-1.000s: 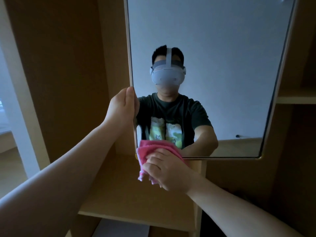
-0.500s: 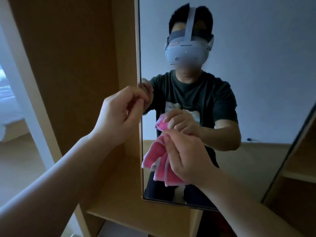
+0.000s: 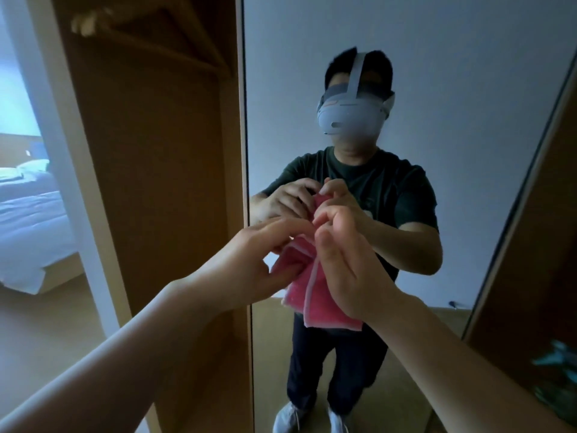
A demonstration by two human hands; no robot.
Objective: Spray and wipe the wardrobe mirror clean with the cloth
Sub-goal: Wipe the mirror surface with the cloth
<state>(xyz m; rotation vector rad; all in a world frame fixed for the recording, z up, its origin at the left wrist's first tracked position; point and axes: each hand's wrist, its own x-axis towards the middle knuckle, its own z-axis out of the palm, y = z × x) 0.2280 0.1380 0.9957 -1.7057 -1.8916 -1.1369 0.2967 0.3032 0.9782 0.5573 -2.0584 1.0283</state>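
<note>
The tall wardrobe mirror (image 3: 437, 73) fills the right half of the view and reflects me holding the cloth. A pink cloth (image 3: 307, 295) hangs between my two hands in front of the glass, clear of the mirror. My left hand (image 3: 249, 270) pinches its left fold with thumb and fingers. My right hand (image 3: 346, 264) grips its upper edge, fingers curled over the top. The lower part of the cloth dangles free. No spray bottle is in view.
The wardrobe's brown side panel (image 3: 156, 151) stands left of the mirror, with a shelf (image 3: 162, 42) high up. A doorway at far left shows a bed (image 3: 28, 220). A dark mirror frame edge (image 3: 518, 182) and a blurred teal object (image 3: 555, 379) are at the right.
My left hand left the mirror's edge and came over to take the cloth. My right hand lifted the cloth off the mirror's lower corner. The view dropped, showing more of the mirror.
</note>
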